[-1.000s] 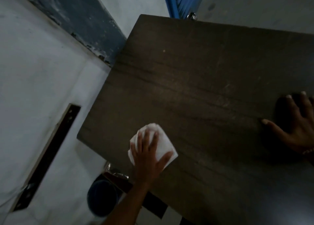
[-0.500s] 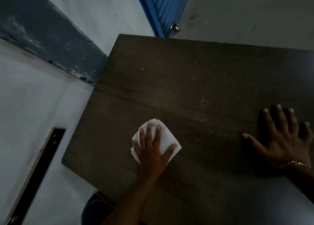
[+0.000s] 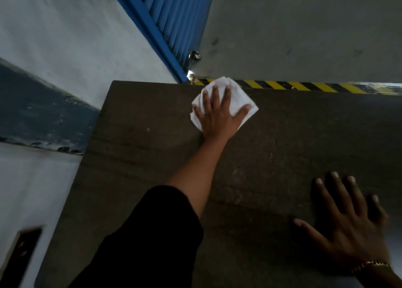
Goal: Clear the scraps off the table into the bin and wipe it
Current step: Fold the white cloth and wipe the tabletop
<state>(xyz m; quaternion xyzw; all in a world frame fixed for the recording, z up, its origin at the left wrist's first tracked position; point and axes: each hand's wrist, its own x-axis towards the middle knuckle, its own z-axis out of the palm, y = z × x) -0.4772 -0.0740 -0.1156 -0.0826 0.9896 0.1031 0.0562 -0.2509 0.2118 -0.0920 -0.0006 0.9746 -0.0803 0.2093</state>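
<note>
A dark brown wooden table (image 3: 152, 168) fills most of the view. My left hand (image 3: 217, 116) lies flat with fingers spread on a folded white cloth (image 3: 239, 94), pressing it against the tabletop close to the far edge. My left arm stretches across the table in a black sleeve. My right hand (image 3: 350, 233) rests flat on the table at the near right, fingers straight and spread, a gold bracelet at its wrist. A tiny pale speck (image 3: 148, 129) lies on the wood left of the cloth. The bin is out of view.
A blue slatted door (image 3: 165, 20) stands beyond the table's far edge, next to a grey wall. Yellow-and-black hazard tape (image 3: 304, 86) runs along the floor behind the table. A white and dark blue wall is on the left, with a dark floor slot (image 3: 24, 246) below.
My left hand has pushed the cloth from the near left part of the table out to the far edge. My right hand stays flat on the table. The view tilted up; the bin left sight.
</note>
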